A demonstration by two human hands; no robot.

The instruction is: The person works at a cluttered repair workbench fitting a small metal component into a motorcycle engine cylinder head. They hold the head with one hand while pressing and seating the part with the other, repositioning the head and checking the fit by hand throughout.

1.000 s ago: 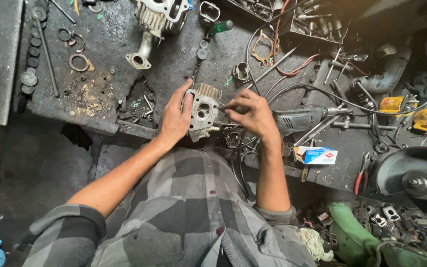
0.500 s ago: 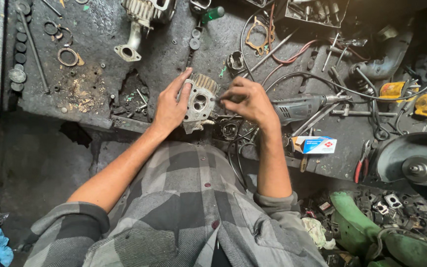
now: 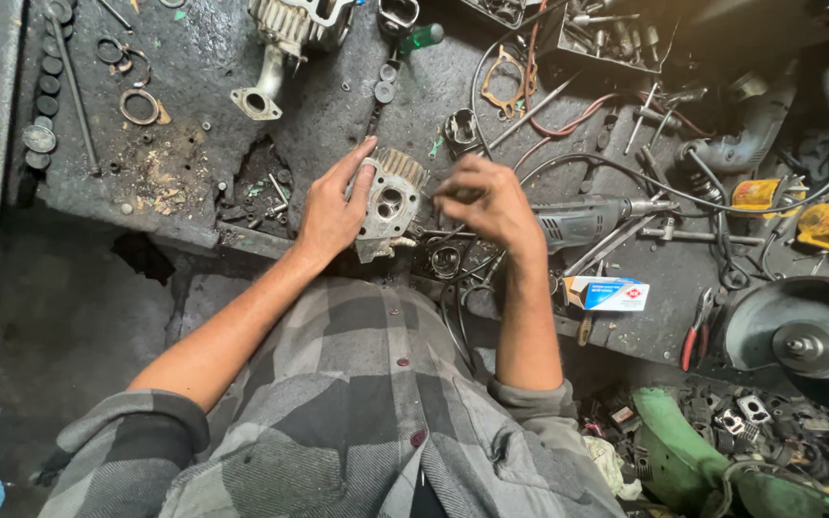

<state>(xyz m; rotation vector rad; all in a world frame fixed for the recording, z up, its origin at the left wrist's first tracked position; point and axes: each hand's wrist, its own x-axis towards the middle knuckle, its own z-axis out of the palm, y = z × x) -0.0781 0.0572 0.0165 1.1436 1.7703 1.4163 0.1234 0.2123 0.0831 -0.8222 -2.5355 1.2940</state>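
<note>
My left hand (image 3: pixel 333 206) grips the left side of a finned grey metal cylinder head (image 3: pixel 390 197), which rests tilted on the dark, greasy bench (image 3: pixel 203 58), its ports facing up. Just right of the head and a little apart from it, my right hand (image 3: pixel 491 201) is motion-blurred with its fingers curled together. Whether those fingers pinch anything small is not clear. Both forearms reach out from grey checked sleeves at the bottom of the view.
A grey electric hand grinder (image 3: pixel 582 221) lies right of my right hand, its cable looping over the bench. A white and blue box (image 3: pixel 608 293), red-handled pliers (image 3: pixel 693 336) and a bench grinder wheel (image 3: pixel 808 341) sit at the right. Rings (image 3: pixel 136 105) and an engine part (image 3: pixel 285 38) lie beyond.
My right hand has drawn back slightly from the cylinder head and blurs with motion. My left hand keeps its grip on the head. The camera has shifted a little.
</note>
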